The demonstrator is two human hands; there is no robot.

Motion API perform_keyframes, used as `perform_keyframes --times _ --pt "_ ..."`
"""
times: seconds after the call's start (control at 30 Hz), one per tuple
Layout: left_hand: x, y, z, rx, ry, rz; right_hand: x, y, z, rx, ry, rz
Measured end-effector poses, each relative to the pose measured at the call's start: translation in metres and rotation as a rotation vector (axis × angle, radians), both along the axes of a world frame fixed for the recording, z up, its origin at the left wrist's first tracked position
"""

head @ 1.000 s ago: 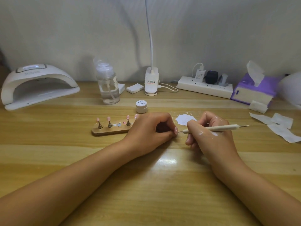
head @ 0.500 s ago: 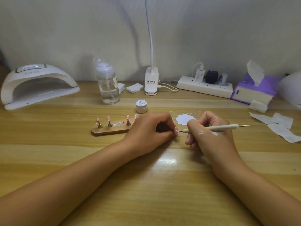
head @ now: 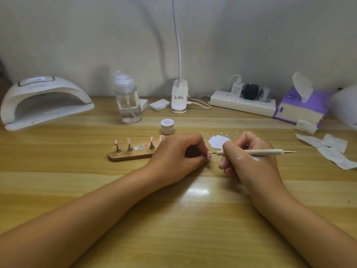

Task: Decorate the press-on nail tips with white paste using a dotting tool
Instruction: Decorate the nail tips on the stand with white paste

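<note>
My left hand (head: 177, 153) rests on the wooden table and pinches a pink nail tip (head: 208, 156) that carries small white dots. My right hand (head: 249, 159) grips a cream dotting tool (head: 260, 151), whose metal point touches or nearly touches that nail tip. White smears mark the back of my right hand. A patch of white paste (head: 217, 141) lies on the table just behind both hands. A wooden holder (head: 127, 156) to the left carries several pink nail tips on small stands; its right end is hidden by my left hand.
A small white paste jar (head: 167, 126) stands behind the holder. Along the back are a nail lamp (head: 44, 101), a pump bottle (head: 129, 101), a clip lamp base (head: 179, 97), a power strip (head: 243, 103) and a purple tissue box (head: 301, 107). Paper wipes (head: 332, 149) lie at right.
</note>
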State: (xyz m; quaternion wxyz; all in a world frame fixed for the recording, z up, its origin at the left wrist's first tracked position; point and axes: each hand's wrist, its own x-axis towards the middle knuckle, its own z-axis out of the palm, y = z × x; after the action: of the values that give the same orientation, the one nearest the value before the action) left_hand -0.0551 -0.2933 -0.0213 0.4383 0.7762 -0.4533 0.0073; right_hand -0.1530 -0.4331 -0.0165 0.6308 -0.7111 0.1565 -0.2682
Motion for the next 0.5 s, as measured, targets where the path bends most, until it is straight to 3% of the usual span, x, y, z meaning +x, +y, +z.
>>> perform_keyframes --times 0.5 --pt "0.0011 -0.0009 -0.0017 -0.013 -0.052 0.009 -0.0011 0.0012 0.0021 0.031 -0.042 0.005"
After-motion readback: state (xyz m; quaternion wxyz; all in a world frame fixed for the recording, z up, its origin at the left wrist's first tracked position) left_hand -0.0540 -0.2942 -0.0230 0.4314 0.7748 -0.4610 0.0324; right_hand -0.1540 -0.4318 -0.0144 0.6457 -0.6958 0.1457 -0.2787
